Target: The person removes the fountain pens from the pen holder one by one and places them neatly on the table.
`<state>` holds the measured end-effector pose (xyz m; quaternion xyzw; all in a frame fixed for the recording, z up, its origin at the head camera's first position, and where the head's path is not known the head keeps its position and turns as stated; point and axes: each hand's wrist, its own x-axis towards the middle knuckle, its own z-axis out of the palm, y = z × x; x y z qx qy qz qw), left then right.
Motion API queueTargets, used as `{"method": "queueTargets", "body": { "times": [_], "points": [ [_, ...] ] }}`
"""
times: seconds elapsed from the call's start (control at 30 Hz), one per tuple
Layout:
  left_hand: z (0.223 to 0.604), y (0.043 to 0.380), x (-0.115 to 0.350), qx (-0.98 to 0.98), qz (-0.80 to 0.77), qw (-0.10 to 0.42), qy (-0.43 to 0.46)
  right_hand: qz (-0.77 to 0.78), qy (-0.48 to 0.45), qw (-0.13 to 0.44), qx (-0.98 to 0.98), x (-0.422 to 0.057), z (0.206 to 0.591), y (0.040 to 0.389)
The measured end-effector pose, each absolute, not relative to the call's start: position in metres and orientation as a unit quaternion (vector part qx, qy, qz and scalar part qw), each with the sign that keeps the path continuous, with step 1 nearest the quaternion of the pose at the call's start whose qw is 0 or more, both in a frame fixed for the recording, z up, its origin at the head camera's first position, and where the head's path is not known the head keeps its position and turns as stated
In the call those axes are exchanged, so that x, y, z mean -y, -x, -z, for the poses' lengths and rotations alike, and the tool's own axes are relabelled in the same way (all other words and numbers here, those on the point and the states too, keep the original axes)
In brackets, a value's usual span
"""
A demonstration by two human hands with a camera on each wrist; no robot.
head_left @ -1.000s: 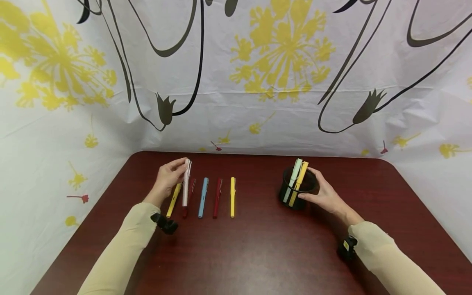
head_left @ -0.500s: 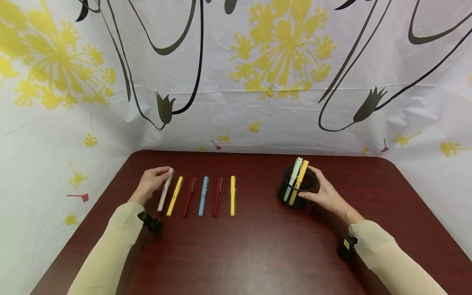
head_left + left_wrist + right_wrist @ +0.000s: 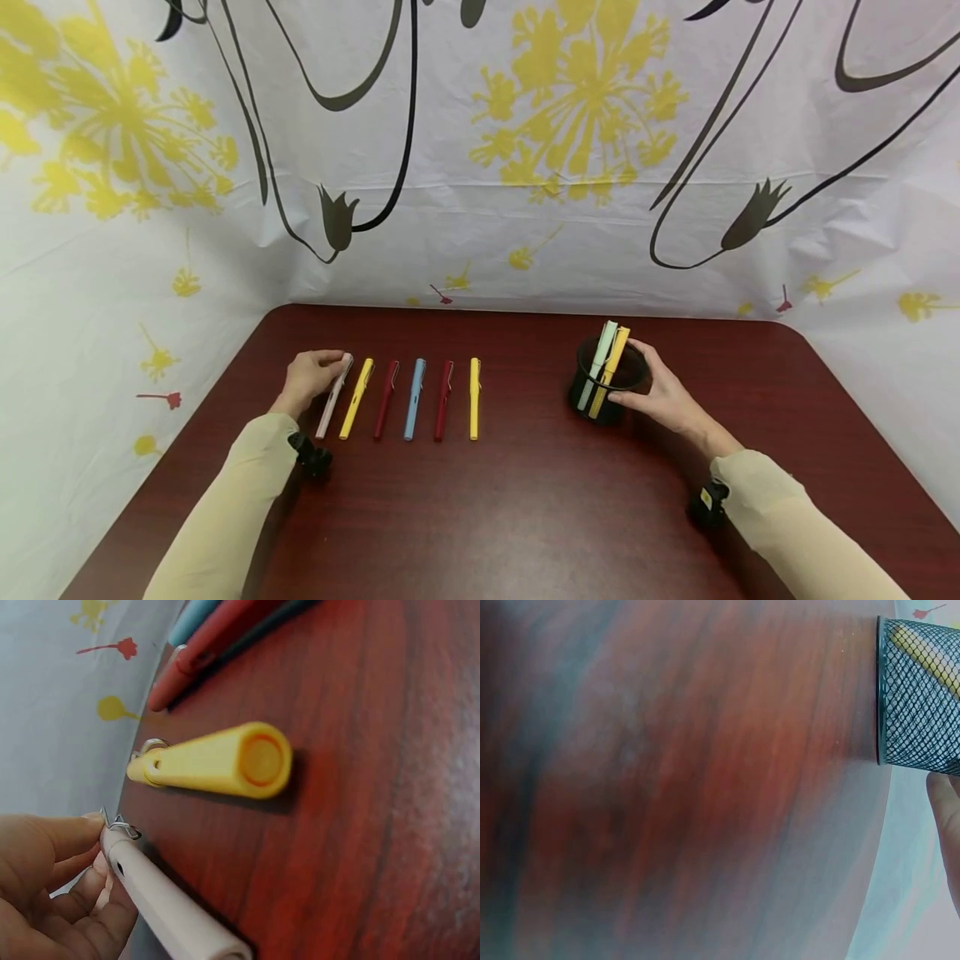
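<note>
My left hand pinches a pale pink pen near its clip end, at the left end of a row of pens. In the left wrist view, thumb and fingers meet at that pen's cap, beside its wire clip. Just right of it lies a yellow pen. With my right hand I grip the side of a black mesh pen cup. A pale green pen and another yellow pen lean inside the cup. Some fingers are hidden behind it.
Farther right in the row lie a dark red pen, a blue pen, a red pen and a yellow pen. The dark red table ends at a patterned white cloth behind.
My left hand has carried the pale pink pen left, from above the dark red pen, and lowered it beside the yellow one. My right hand and the cup stay put.
</note>
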<state>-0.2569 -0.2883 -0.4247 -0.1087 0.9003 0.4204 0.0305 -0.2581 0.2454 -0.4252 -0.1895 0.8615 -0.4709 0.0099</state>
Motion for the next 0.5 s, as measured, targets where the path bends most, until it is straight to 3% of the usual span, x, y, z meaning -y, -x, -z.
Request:
{"method": "queueTargets", "body": {
  "times": [0.5],
  "points": [
    [0.4277,0.2573,0.2838,-0.915,-0.385,-0.009,0.124,0.477,0.191,0.017,-0.858,-0.245,0.4232,0.2572]
  ]
}}
